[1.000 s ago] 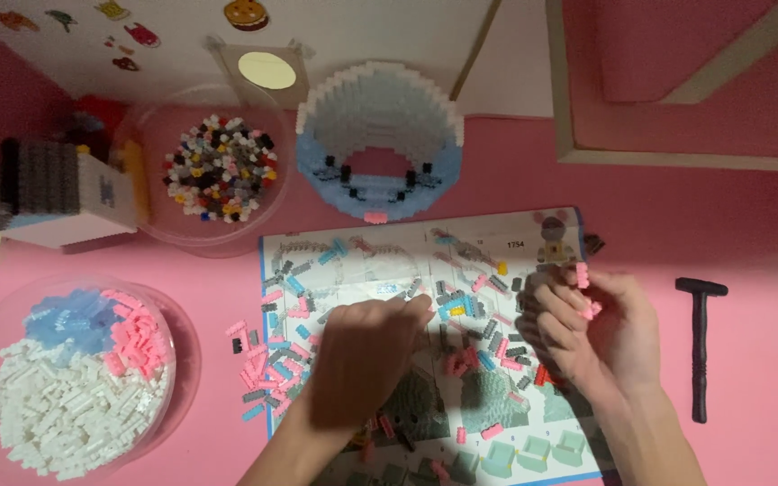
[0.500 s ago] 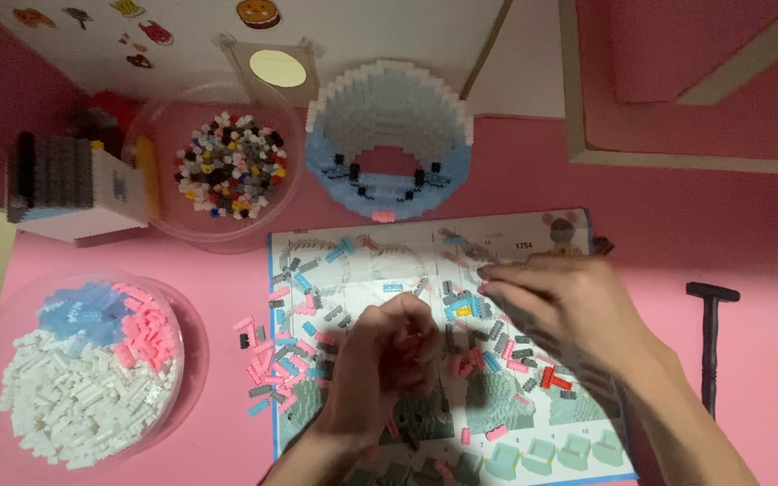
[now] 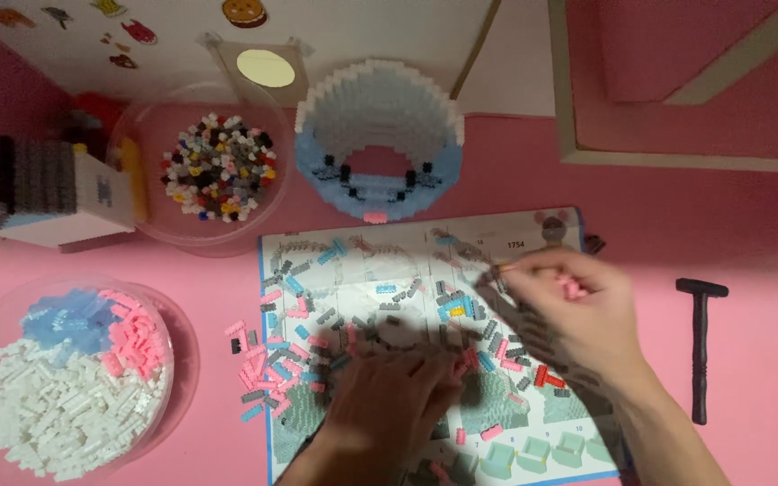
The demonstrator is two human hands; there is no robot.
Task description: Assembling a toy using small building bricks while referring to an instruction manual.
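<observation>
Resting knuckles-up on the instruction sheet point(image 3: 533, 238), the left hand point(image 3: 389, 405) curls loosely over scattered small bricks point(image 3: 317, 315) (grey, pink and blue); whether it grips any I cannot tell. The right hand point(image 3: 569, 315), blurred, hovers over the sheet's right half, fingers pinched on a small pink brick point(image 3: 573, 288). Beyond the sheet stands a blue-and-white brick model point(image 3: 378, 135). A black hammer tool point(image 3: 699, 346) lies well right of the hand.

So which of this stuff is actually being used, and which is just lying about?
In use:
left hand
right hand
loose bricks
instruction sheet
half-built blue-and-white brick model

Lying about:
black hammer-shaped tool
bowl of mixed bricks
bowl of white, pink, blue bricks
</observation>
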